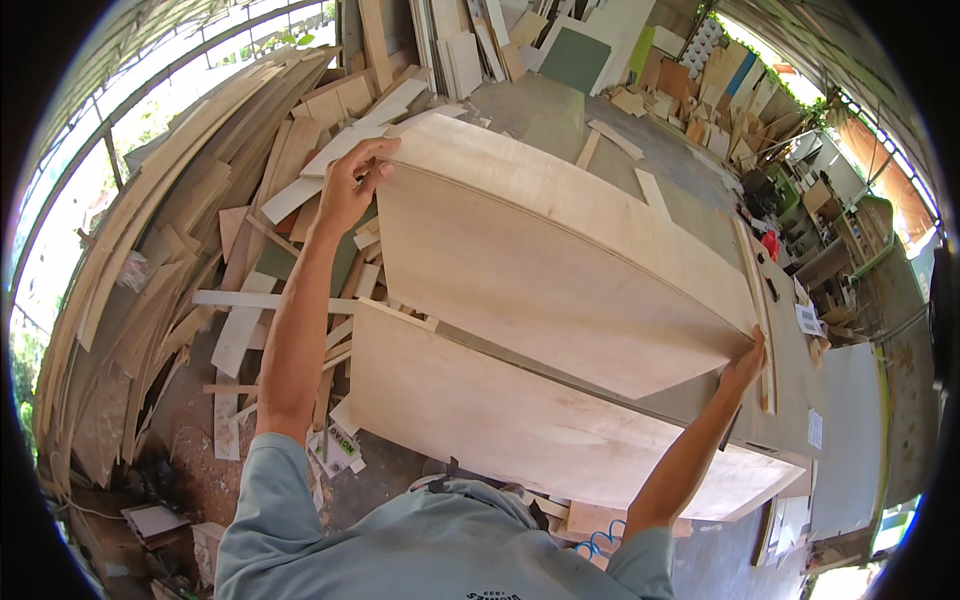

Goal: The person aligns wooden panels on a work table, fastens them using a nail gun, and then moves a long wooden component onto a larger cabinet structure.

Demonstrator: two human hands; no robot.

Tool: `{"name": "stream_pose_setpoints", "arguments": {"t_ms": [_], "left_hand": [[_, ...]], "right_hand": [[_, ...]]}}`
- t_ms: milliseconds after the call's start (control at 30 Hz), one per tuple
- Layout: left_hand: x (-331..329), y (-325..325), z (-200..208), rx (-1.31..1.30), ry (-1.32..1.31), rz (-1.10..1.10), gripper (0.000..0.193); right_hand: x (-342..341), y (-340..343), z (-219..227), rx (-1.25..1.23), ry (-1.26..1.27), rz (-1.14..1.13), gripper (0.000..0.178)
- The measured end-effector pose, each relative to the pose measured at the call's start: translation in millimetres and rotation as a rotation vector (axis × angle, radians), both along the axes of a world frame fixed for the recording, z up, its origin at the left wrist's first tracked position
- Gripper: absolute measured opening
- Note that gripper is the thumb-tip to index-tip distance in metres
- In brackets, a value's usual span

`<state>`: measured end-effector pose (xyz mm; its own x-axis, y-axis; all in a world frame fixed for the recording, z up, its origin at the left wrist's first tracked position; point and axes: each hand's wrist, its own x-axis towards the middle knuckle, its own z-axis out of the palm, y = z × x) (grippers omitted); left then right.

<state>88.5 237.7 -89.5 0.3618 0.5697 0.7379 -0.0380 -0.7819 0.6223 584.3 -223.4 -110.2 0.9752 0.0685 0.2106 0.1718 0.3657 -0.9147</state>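
Two Hands Hold a Pale Wooden Piece at Its Ends

We see a pale wooden piece [530, 275] held tilted above a grey workbench [790, 360], its two broad faces meeting along a long edge. The left hand [355, 185] is partly closed, fingers and thumb bent around the far left corner. The right hand [743, 365] is curled about the right-hand corner; we cannot tell how far its fingers close, since some are hidden. Just below, nearer the body, we see a second pale panel [480, 400]; whether the two pieces touch, we cannot tell. A long wooden strip [755, 315] lies on the bench just beside the right hand. Beyond the left forearm we find stacked boards [200, 170], and low down, a blue coiled hose [600, 543].
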Motion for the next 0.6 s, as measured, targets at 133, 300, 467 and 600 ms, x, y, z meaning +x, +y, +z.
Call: {"name": "stream_pose_setpoints", "arguments": {"t_ms": [133, 300, 467, 600], "left_hand": [[-3.7, 6.4, -4.3, -0.102, 0.003, -0.002, 0.017], [4.7, 7.2, -5.3, -0.142, -0.083, -0.096, 0.018], [3.1, 19.3, 10.1, -0.404, -0.1, -0.078, 0.044], [10.7, 35.7, 35.2, -0.496, -0.095, -0.126, 0.071]], "right_hand": [[-16.4, 13.2, 5.8, -0.011, -0.072, -0.052, 0.039], [-4.4, 6.2, 7.9, -0.03, -0.006, -0.064, 0.044], [2.9, 1.2, 5.7, 0.055, 0.019, 0.023, 0.042], [5.8, -8.4, 9.7, 0.101, -0.084, 0.141, 0.044]]}}
